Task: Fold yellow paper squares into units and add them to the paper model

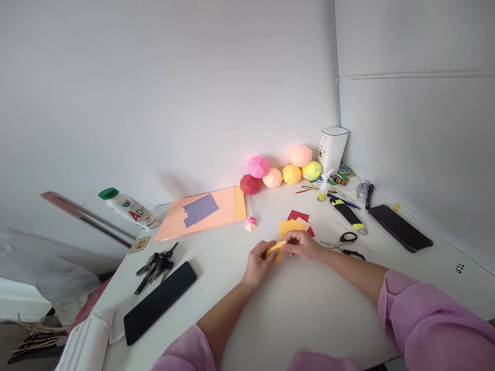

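Observation:
A small piece of yellow-orange paper (pixel 275 249) is held between both hands above the white table. My left hand (pixel 260 263) pinches its left side with thumb and fingers. At its right edge, my right hand (pixel 303 244) grips with fingertips closed together. Just beyond the hands lie loose paper squares: a yellow one (pixel 288 227), a red one (pixel 297 215) and a pale peach one (pixel 303 223). A small folded pink and cream paper shape (pixel 250 223) rests to the left of them. Part of the held paper is hidden by my fingers.
Several faceted paper balls, one pink (pixel 258 167), stand against the wall. Scissors (pixel 346 245), a box cutter (pixel 348 215), a glue bottle (pixel 322 191) and a black phone (pixel 400 228) are rightward. Leftward are peach sheets (pixel 228 206), keys (pixel 157 265), another phone (pixel 160 303) and a tilted white bottle (pixel 131 210).

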### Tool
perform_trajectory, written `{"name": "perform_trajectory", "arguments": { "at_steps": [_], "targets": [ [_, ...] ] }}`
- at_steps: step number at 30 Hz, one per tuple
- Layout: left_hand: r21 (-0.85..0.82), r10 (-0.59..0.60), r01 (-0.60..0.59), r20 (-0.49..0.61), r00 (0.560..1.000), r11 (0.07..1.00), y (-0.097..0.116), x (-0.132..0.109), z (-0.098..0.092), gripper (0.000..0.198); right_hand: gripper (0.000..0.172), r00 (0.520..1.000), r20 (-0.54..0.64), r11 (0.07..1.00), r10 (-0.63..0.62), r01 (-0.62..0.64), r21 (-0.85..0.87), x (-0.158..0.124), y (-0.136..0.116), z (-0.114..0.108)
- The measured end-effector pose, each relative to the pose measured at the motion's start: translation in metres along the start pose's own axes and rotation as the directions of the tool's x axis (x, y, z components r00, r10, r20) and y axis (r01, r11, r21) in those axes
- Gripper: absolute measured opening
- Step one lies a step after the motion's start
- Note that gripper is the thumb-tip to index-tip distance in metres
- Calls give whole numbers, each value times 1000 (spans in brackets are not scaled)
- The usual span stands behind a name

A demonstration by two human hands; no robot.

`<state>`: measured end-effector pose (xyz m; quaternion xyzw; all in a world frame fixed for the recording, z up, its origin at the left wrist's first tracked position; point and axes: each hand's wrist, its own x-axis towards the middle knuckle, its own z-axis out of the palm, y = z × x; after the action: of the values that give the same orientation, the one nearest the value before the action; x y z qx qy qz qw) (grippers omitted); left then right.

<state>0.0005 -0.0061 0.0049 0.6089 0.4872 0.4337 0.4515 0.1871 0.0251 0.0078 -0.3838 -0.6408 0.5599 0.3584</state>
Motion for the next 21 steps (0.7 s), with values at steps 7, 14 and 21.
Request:
{"name": "perform_trajectory", "arguments": {
  "at_steps": [7,14,21],
  "targets": [
    [97,3,-6,37,999,995,8,0,-1,31,30,1000,-21,998,12,-11,59,0,-1,0],
    [109,34,-42,77,996,993,9,-1,-2,34,34,1000,-26,989,10,-6,146,0,0,0],
    [132,54,-66,95,994,989,9,-1,-3,34,30,1000,-10,996,-4,5,90,1,1,-1]
  ]
}}
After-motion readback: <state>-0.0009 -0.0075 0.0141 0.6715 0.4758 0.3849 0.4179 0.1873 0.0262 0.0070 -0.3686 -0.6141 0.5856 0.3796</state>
